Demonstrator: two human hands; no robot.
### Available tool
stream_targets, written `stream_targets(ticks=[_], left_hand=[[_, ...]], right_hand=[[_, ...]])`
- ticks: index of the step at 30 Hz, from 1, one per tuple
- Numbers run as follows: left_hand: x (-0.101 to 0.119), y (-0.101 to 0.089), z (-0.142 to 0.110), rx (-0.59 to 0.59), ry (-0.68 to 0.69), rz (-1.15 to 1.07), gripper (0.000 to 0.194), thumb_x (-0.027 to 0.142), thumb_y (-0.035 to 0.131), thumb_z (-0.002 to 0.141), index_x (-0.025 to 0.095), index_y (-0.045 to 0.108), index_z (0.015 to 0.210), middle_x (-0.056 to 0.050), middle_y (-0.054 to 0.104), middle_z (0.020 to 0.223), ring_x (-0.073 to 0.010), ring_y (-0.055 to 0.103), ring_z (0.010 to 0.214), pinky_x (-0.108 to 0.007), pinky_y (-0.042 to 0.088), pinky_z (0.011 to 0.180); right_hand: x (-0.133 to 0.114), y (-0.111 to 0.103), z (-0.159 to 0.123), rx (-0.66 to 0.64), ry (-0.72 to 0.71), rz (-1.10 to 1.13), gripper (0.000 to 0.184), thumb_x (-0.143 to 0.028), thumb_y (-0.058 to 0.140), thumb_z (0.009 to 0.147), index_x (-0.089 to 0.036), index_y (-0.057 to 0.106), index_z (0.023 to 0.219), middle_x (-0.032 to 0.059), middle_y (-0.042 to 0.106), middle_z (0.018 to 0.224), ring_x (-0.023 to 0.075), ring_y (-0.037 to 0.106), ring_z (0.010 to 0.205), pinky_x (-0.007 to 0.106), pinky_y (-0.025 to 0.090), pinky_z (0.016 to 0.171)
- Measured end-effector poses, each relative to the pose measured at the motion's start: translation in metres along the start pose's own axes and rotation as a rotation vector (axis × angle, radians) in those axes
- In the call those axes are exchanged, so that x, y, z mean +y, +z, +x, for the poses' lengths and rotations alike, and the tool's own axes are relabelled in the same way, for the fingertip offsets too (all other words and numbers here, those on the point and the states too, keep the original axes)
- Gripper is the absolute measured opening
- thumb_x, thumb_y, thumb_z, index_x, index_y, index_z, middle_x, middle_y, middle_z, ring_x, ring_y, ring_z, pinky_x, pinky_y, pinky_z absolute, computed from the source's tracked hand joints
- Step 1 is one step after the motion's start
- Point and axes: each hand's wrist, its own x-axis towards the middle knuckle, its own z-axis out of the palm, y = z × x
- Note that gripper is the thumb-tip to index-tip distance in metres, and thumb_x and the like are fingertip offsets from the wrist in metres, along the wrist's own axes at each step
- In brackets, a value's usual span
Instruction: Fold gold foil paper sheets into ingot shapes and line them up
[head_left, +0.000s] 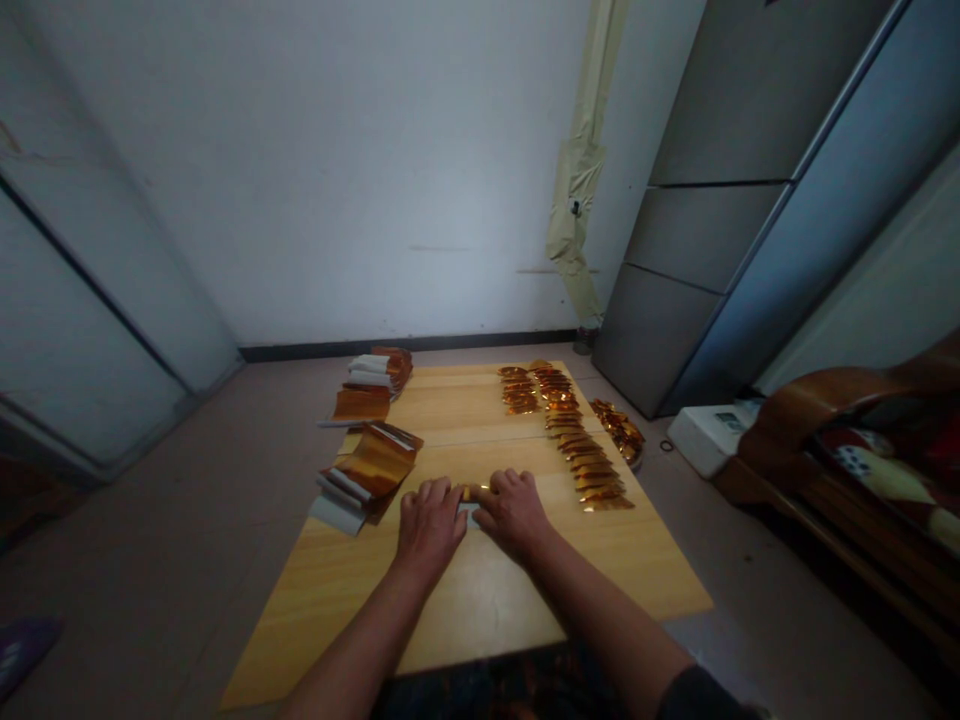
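Between my two hands, over the middle of the wooden tabletop, is a small sheet of gold foil paper with a pale underside. Its far edge is rolled or folded over and shows gold. My left hand pinches its left side, and my right hand has its fingers closed on the right side. Left of my hands lies a fanned stack of gold foil paper, some sheets showing their pale backs. To the right runs a long row of folded gold foil pieces, overlapping one another.
A second fanned stack of foil paper sits at the far left, and a shorter row of folded pieces at the far right. Beside the table's right edge is a heap of gold pieces. A refrigerator and wooden bench stand right.
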Motion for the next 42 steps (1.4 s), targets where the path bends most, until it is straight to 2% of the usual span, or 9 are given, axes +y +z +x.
stream_targets(ticks=[3,6,11,19,24,31,34,38,42], left_hand=[[-0.003,0.001,0.003,0.014,0.095,0.011,0.027,0.020,0.057,0.084,0.022,0.064,0.109,-0.007,0.061,0.123,-0.0255,0.051,0.111,-0.043,0.035,0.087],[-0.005,0.001,0.006,0.001,0.153,0.014,0.024,0.019,0.056,0.084,0.021,0.064,0.107,-0.007,0.064,0.118,-0.0253,0.052,0.109,-0.044,0.035,0.089],[-0.004,0.000,0.006,-0.010,0.149,0.026,0.020,0.020,0.056,0.085,0.020,0.065,0.103,-0.008,0.068,0.108,-0.0254,0.055,0.106,-0.045,0.034,0.090],[-0.001,0.000,0.004,-0.025,0.151,0.028,0.027,0.020,0.052,0.087,0.023,0.064,0.111,-0.008,0.066,0.119,-0.0261,0.053,0.111,-0.048,0.032,0.097],[0.005,-0.002,0.006,-0.049,0.129,0.039,0.026,0.016,0.049,0.086,0.019,0.066,0.106,-0.011,0.067,0.115,-0.0269,0.053,0.111,-0.050,0.030,0.099],[0.002,-0.001,0.006,-0.012,0.130,0.003,0.028,0.019,0.050,0.085,0.020,0.065,0.108,-0.010,0.067,0.114,-0.0270,0.053,0.109,-0.048,0.033,0.094],[-0.002,0.002,0.005,0.020,0.127,-0.034,0.029,0.023,0.051,0.085,0.021,0.063,0.112,-0.010,0.066,0.115,-0.0267,0.053,0.109,-0.046,0.034,0.092],[-0.005,0.004,0.001,0.126,0.150,-0.091,0.037,0.022,0.055,0.083,0.020,0.059,0.120,-0.010,0.063,0.122,-0.0266,0.050,0.115,-0.045,0.034,0.096],[-0.004,0.002,-0.002,0.161,0.276,-0.143,0.021,0.020,0.049,0.090,0.022,0.066,0.101,-0.008,0.065,0.109,-0.0235,0.052,0.107,-0.043,0.034,0.096]], right_hand=[[-0.001,0.000,0.000,-0.005,0.008,-0.015,0.034,-0.045,0.054,0.092,-0.032,0.059,0.123,0.0053,0.059,0.102,0.0227,0.046,0.097,0.035,0.024,0.080],[-0.002,0.002,0.000,-0.006,0.027,-0.026,0.032,-0.044,0.053,0.093,-0.030,0.059,0.120,0.0055,0.059,0.101,0.0230,0.046,0.097,0.035,0.025,0.080],[-0.001,0.000,-0.003,0.005,0.065,-0.033,0.026,-0.043,0.053,0.093,-0.030,0.062,0.114,0.0051,0.059,0.100,0.0226,0.046,0.097,0.036,0.024,0.080],[0.014,-0.010,-0.018,0.004,0.129,-0.043,0.027,-0.045,0.051,0.095,-0.031,0.062,0.115,0.0055,0.058,0.101,0.0224,0.045,0.097,0.035,0.024,0.079],[0.016,-0.012,-0.020,-0.002,0.139,-0.050,0.030,-0.046,0.053,0.093,-0.032,0.061,0.119,0.0053,0.058,0.101,0.0228,0.045,0.098,0.035,0.025,0.080],[0.012,-0.014,-0.020,0.016,0.100,-0.049,0.040,-0.044,0.055,0.092,-0.027,0.056,0.128,0.0079,0.060,0.105,0.0239,0.046,0.100,0.037,0.026,0.085],[0.011,-0.014,-0.020,0.026,0.061,-0.043,0.035,-0.041,0.054,0.093,-0.025,0.058,0.124,0.0076,0.060,0.104,0.0233,0.047,0.100,0.038,0.026,0.088],[0.013,-0.011,-0.019,0.034,0.043,-0.026,0.030,-0.039,0.055,0.093,-0.025,0.058,0.120,0.0066,0.060,0.103,0.0224,0.047,0.098,0.037,0.026,0.087],[0.014,-0.005,-0.017,0.029,0.057,-0.022,0.030,-0.039,0.055,0.093,-0.025,0.058,0.120,0.0069,0.059,0.104,0.0224,0.046,0.098,0.035,0.026,0.085]])
